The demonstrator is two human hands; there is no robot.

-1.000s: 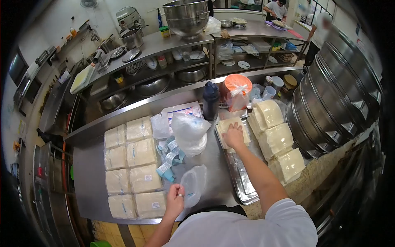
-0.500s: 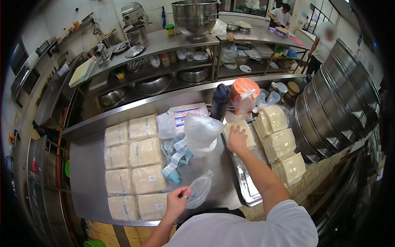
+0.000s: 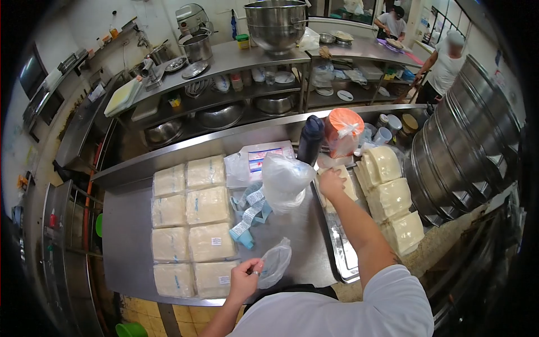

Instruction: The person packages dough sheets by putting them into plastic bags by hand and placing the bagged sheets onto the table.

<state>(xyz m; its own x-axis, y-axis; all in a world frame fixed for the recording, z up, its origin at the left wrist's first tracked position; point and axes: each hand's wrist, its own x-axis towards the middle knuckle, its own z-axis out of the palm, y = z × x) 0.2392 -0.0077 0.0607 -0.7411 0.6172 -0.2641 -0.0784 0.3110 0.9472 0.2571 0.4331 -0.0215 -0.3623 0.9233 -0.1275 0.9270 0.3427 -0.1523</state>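
At the far end of the steel tray [image 3: 347,261], by the right edge of the steel table [image 3: 306,247], lay one low stack of pale sheets [image 3: 349,188], the right hand [image 3: 330,184] upon it; whether those fingers had closed on any sheet could not be told. By the table's near edge the left hand [image 3: 245,281] was pinched, thumb to finger, on one clear bag [image 3: 275,267], limp and mostly collapsed. Risks, as judged: bent or torn sheets, from fingers catching a corner or lifting unevenly; loss or crumpling of the bag, from its being held by one side only; a slide among the high piles, from a knock of the right forearm, which passed near them. Count: sheet piles [image 3: 387,194] along the tray's right edge, three, glossy on top; wrapped packs [image 3: 209,205] toward the table's left edge, eight, in two columns of four; white labels showing on them, two, both in the column farther from that edge; blue label strip [image 3: 252,216], one tangle, its pieces not countable; bulky translucent bag [image 3: 286,177], one, near mid-table; toward the table's far edge, dark bottle [image 3: 311,140], one, and bagged orange container [image 3: 343,132], one, just beside it.
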